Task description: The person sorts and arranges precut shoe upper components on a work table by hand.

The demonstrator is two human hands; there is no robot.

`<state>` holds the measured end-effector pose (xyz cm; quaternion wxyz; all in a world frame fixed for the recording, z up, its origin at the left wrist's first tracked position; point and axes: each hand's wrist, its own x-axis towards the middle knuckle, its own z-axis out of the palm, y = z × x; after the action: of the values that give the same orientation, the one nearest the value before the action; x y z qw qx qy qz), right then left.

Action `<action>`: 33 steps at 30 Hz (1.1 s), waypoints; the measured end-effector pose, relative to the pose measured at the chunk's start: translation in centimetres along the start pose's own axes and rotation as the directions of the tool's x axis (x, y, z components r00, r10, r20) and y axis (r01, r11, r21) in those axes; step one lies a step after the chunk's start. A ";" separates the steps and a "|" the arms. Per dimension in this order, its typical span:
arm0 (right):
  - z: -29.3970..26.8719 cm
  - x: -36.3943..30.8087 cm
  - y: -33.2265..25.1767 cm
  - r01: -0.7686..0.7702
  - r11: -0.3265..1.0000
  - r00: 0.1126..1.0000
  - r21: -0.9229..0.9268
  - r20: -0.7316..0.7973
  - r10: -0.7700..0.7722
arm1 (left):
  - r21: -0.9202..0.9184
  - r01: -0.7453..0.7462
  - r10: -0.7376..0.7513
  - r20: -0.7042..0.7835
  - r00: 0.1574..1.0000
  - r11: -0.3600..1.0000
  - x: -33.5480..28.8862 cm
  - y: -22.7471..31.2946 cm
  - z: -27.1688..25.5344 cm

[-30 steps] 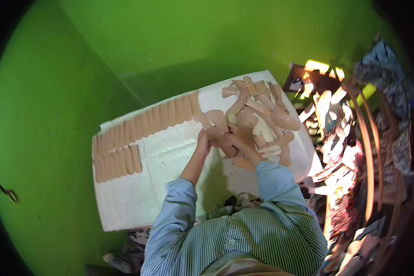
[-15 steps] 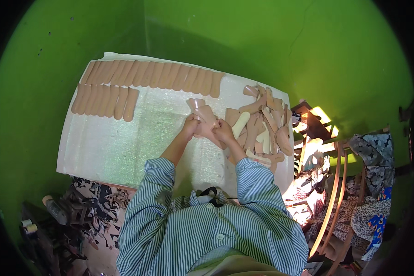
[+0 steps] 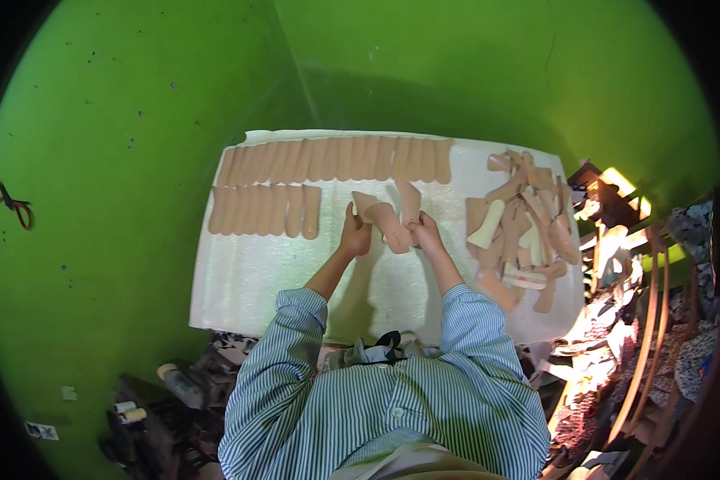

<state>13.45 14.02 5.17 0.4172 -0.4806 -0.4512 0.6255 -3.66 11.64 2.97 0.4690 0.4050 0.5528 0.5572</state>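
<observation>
Tan shoe insoles are held up over the middle of the white table (image 3: 256, 276). My left hand (image 3: 356, 236) is closed on the edge of one insole (image 3: 386, 222), which slants toward the right. With its fingers pinched, my right hand (image 3: 426, 233) holds another insole (image 3: 409, 200) that points up and away. The held pieces overlap between my hands, so I cannot tell how many there are. Beyond my hands, a long row of overlapping insoles (image 3: 336, 158) lies along the far edge. A shorter row (image 3: 266, 211) lies nearer, at the left.
A loose heap of insoles (image 3: 522, 232), with a few cream ones such as a pale insole (image 3: 488, 224), covers the table's right side. Green walls (image 3: 424, 64) stand behind. Scissors (image 3: 11, 206) hang at left. Curved wooden rails (image 3: 652, 344) and cloth stand at right.
My view has swung left, so the table sits farther right in the picture. The insoles that were stacked together between my hands are now fanned apart.
</observation>
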 end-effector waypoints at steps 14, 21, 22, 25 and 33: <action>6.1 -1.1 3.0 0.025 1.000 0.986 -0.001 -0.165 -0.025 | 0.105 0.118 -0.140 0.231 0.963 0.987 -2.2 -2.0 -7.4; 2.7 -1.7 2.4 -0.102 0.881 0.904 -0.463 -0.412 -0.112 | -0.019 0.131 -0.125 0.180 0.976 0.991 -1.5 -1.7 -7.3; 3.3 -1.9 2.5 -0.214 0.736 0.828 -0.642 -0.519 -0.211 | -0.048 0.142 -0.132 0.164 0.977 0.989 -1.3 -1.8 -7.4; 5.4 -2.3 2.0 -0.300 0.481 0.720 -0.824 -0.526 -0.452 | -0.066 0.072 -0.062 0.136 0.989 0.995 -0.3 -2.9 -8.2; 11.1 -1.5 1.5 0.084 0.430 0.973 -0.899 -0.020 -0.231 | 0.401 -0.157 0.184 -0.031 0.982 0.903 3.0 0.5 -10.4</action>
<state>2.74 10.43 5.45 0.1892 -0.6259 -0.7247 0.2175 -14.48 12.15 2.61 0.3074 0.5192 0.6322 0.4859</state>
